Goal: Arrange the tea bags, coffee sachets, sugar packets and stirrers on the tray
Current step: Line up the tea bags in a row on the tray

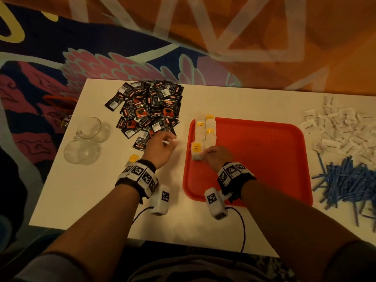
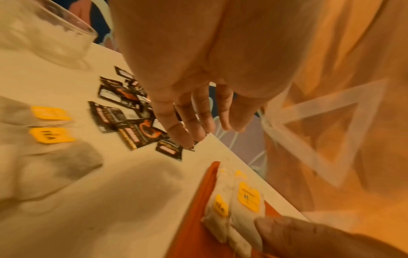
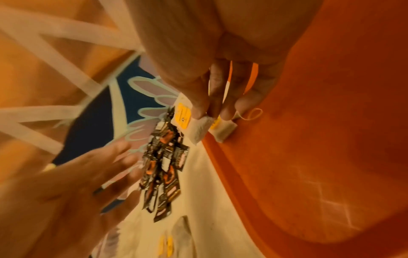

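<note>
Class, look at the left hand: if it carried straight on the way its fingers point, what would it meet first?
The left hand, open and empty, points towards the pile of coffee sachets. It would probably meet the nearest sachets at the pile's edge first; its height above them is unclear.

light: dim, warm orange | wrist views: motion-blurred (worst at 9 o'clock) | head view: edges bowed, sharper
</note>
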